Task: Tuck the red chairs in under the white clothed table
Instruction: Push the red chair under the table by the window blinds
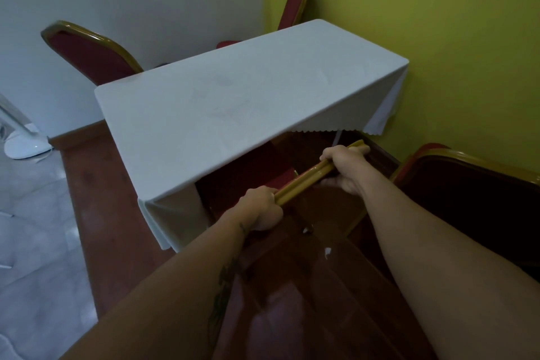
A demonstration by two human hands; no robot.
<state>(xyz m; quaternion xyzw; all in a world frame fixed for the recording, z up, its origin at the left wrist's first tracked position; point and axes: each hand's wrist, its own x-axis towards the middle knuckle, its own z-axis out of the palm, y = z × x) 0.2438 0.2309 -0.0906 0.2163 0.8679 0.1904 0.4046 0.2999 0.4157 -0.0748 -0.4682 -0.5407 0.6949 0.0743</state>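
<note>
Where the grey wall meets the green wall, the rectangular table under a white cloth (233, 102) fills the middle, with 2 red gold-framed chairs (96, 58) along its far side. The near red chair's gold top rail (309, 175) sits at the cloth's edge, seat underneath. Left hand (261, 207) and right hand (346, 166) clench that rail.

White-clothed surface (239, 102) on a red-brown floor (117, 237)

The cloth lies flat over the top and hangs past the edges, with a scalloped hem showing on the near right side. Nothing rests on the top. Left of the surface the red-brown floor gives way to pale grey floor (35, 242), where a white rounded base (26, 147) stands. Red chairs with gold frames stand on the floor around the surface: two beyond it, one at its near edge, one to its right.
</note>
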